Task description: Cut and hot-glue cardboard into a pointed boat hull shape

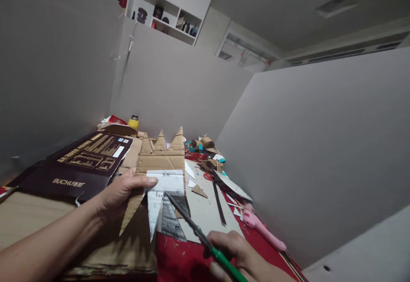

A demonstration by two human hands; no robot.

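Note:
My left hand (pixel 120 192) grips a piece of brown corrugated cardboard (pixel 162 161), thumb on its front and the fingers behind it. Pointed spikes are cut along the cardboard's top and bottom edges. A white printed label (pixel 168 181) covers its lower part. In my right hand (pixel 235 252) is a pair of scissors (pixel 205 237) with green handles. Their blades reach up and left to the label, at the top of a gap between two lower spikes. How far the blades are apart cannot be made out.
A dark printed box panel (pixel 80 162) lies at left on flat cardboard (pixel 35 230). Right of the work are a grey board (pixel 208 203) with scraps, red-handled scissors (pixel 208 176), a knife blade (pixel 235 186) and a pink glue gun (pixel 261 226). Grey partitions (pixel 179 77) enclose the table.

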